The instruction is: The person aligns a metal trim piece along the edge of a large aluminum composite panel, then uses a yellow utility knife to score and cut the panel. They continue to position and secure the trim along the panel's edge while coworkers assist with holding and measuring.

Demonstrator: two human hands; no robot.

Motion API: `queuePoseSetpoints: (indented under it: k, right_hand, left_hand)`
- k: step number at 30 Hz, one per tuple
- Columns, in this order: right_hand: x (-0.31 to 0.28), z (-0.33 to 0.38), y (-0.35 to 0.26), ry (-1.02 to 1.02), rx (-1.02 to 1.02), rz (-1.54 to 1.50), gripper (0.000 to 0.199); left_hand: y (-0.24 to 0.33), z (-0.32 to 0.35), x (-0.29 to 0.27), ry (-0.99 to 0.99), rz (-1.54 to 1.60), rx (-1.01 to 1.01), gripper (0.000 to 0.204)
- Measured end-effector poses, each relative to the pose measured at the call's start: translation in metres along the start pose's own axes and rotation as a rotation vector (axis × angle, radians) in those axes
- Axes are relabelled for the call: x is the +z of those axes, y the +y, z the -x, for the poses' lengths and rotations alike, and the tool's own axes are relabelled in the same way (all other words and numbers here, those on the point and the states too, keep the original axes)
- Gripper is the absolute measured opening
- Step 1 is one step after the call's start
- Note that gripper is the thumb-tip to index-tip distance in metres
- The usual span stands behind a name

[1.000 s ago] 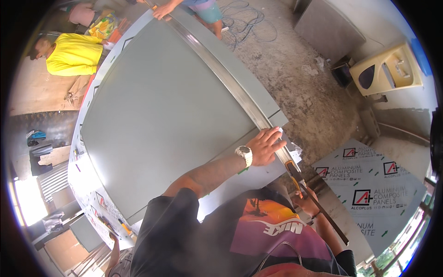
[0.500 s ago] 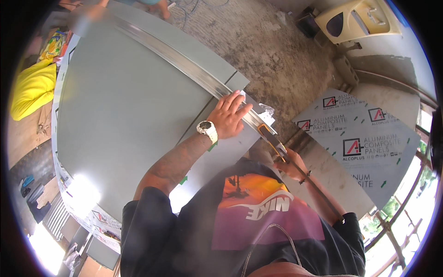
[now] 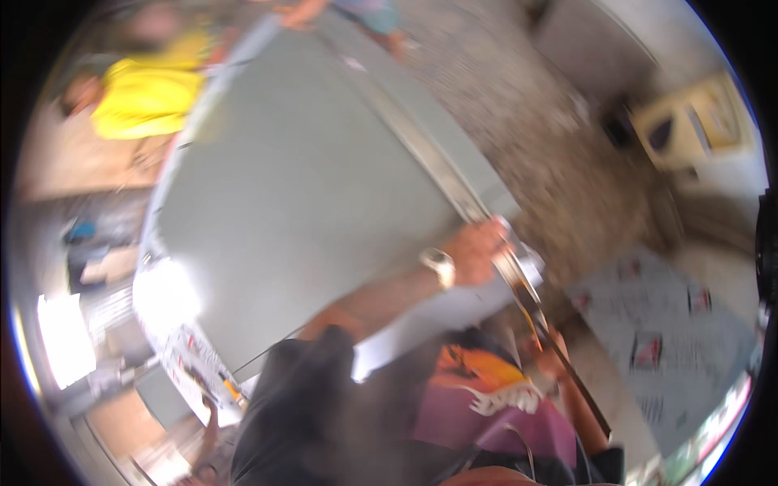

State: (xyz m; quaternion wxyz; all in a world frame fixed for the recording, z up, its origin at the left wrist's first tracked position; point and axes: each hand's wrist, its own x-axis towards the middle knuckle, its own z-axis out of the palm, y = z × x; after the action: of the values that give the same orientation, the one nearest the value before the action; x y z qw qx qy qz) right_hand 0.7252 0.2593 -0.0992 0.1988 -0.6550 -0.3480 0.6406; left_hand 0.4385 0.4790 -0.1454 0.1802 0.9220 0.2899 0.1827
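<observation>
Metal strip (image 3: 438,174) pressed to grey panel (image 3: 300,219) right of centre by closed left hand (image 3: 480,247); right hand (image 3: 551,356) gripping blurred tool, likely lining up.

Large grey panel (image 3: 300,211) lies flat, filling centre of the blurred view. Long metal straightedge (image 3: 421,154) rests along its right edge. Rough concrete floor (image 3: 567,154) right; printed sheet (image 3: 681,340) lies there, near right.

Head view looks steeply down, near the grey panel (image 3: 308,219)
</observation>
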Motion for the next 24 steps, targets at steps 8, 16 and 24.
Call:
queuePoseSetpoints:
  k: [8,16,24]
  right_hand:
    - [-0.015,-0.004,0.017,0.041,-0.156,0.366,0.030]
    - [-0.003,-0.001,0.000,0.107,-0.014,0.325,0.031]
    - [-0.010,-0.004,0.016,-0.002,-0.068,-0.017,0.034]
  left_hand:
    - [0.013,0.006,0.005,-0.072,-0.058,-0.006,0.059]
    - [0.012,0.009,0.007,-0.019,-0.077,-0.014,0.058]
    - [0.011,0.010,0.009,-0.018,-0.131,0.008,0.059]
